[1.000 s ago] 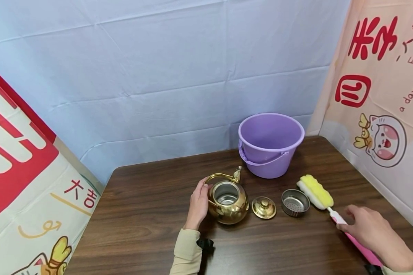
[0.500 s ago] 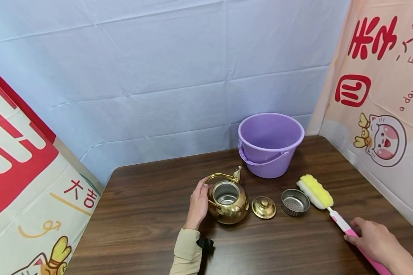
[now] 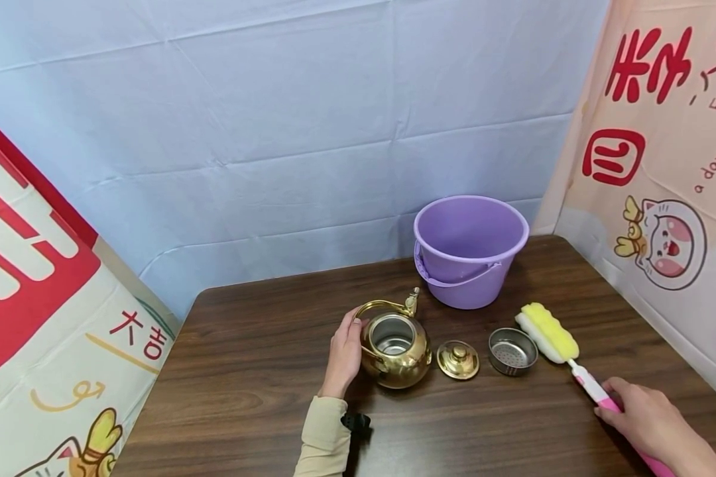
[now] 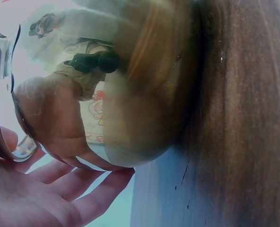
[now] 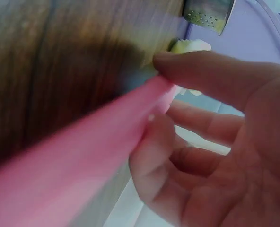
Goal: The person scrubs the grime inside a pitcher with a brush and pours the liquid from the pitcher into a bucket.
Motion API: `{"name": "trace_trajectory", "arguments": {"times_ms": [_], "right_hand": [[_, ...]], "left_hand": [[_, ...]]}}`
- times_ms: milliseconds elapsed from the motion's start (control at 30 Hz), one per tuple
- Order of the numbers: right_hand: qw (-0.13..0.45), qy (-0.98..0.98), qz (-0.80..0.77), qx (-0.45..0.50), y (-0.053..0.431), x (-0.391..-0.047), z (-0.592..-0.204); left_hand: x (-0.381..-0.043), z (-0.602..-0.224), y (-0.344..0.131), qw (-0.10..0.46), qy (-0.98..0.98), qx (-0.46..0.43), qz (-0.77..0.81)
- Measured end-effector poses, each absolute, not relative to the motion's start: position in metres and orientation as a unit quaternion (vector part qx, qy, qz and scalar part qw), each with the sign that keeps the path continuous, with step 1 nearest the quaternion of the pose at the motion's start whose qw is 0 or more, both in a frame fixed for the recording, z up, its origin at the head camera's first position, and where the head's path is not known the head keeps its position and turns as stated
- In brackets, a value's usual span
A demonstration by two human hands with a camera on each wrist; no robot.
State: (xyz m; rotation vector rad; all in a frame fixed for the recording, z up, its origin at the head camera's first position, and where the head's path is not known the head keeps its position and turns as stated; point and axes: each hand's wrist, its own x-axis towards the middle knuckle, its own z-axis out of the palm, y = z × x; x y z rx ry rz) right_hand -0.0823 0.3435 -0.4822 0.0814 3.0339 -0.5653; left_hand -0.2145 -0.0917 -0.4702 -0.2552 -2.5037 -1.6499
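Head view: the left hand (image 3: 343, 354) cups the gold kettle (image 3: 400, 371) at its nine o'clock, a lid (image 3: 457, 361) lies at its three o'clock, and the right hand (image 3: 641, 411) grips the sponge brush (image 3: 586, 381), head toward ten o'clock
Left wrist view: fingers (image 4: 104, 196) curve against the kettle
Right wrist view: the pink handle (image 5: 92, 137) is pinched, a strainer (image 5: 206, 10) at one o'clock

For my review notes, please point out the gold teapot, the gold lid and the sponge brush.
Gold teapot (image 3: 396, 369): head view, front of its rounded body.
Gold lid (image 3: 458, 354): head view, its knob.
Sponge brush (image 3: 589, 384): head view, white part of its handle.
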Motion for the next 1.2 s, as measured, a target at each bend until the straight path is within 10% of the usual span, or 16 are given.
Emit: {"name": "trace_trajectory", "arguments": {"times_ms": [1200], "right_hand": [[-0.054,0.971,-0.228,0.052,0.33,-0.081,-0.453]], "left_hand": [[-0.214,-0.468,-0.091,0.065,-0.834,-0.071,-0.543]]}}
